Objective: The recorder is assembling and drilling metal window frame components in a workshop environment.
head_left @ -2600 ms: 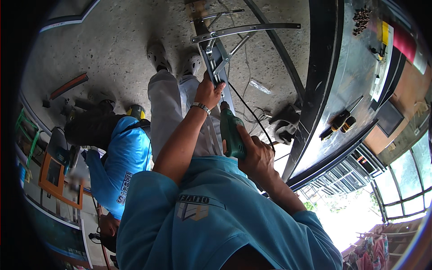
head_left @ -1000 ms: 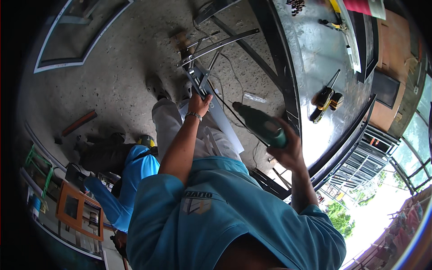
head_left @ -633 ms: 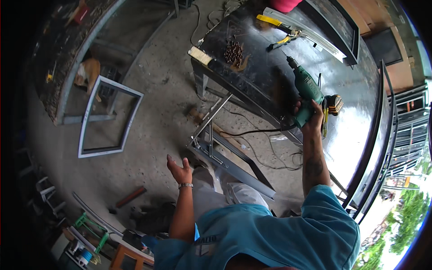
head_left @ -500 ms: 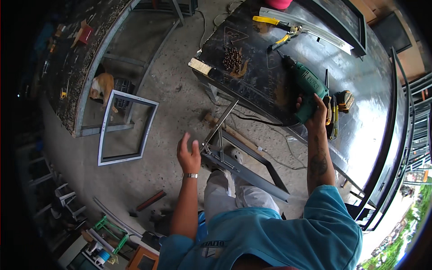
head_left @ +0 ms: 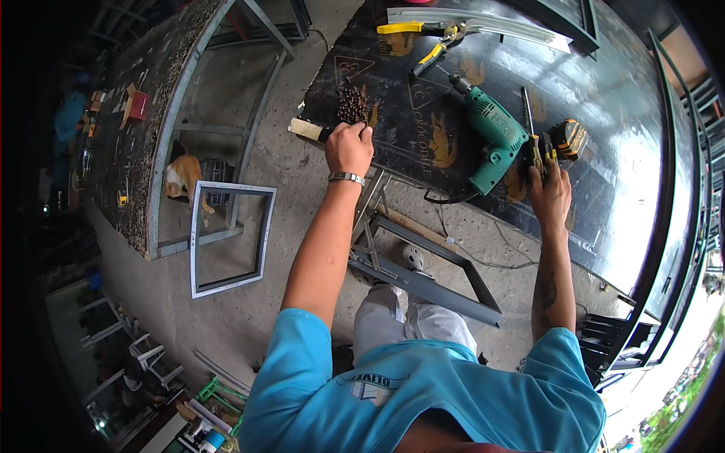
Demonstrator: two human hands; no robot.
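My left hand point(head_left: 350, 149) is at the near edge of a pile of small dark screws point(head_left: 353, 104) on the black tabletop. Its fingers are curled in, and the fingertips are partly hidden, so what they pinch does not show. My right hand point(head_left: 552, 195) has its fingers closed around the near end of a screwdriver point(head_left: 537, 151) with a yellow handle and long shaft. A yellow and black hand tool point(head_left: 550, 146) lies close against it. Just left of that hand, a green power drill point(head_left: 495, 136) lies on its side. A yellow and black tape measure point(head_left: 568, 139) sits to the right.
Yellow-handled snips point(head_left: 434, 45) and pale metal strips point(head_left: 483, 26) lie at the tabletop's far side. Below the table edge, a grey frame point(head_left: 430, 287) with a hinged arm leans by my legs. Another frame point(head_left: 198, 241) stands at left, near a brown-and-white animal point(head_left: 183, 177).
My right hand has let go of the drill, which now lies on the table, and has moved right to the screwdriver. My left hand has reached forward to the screws.
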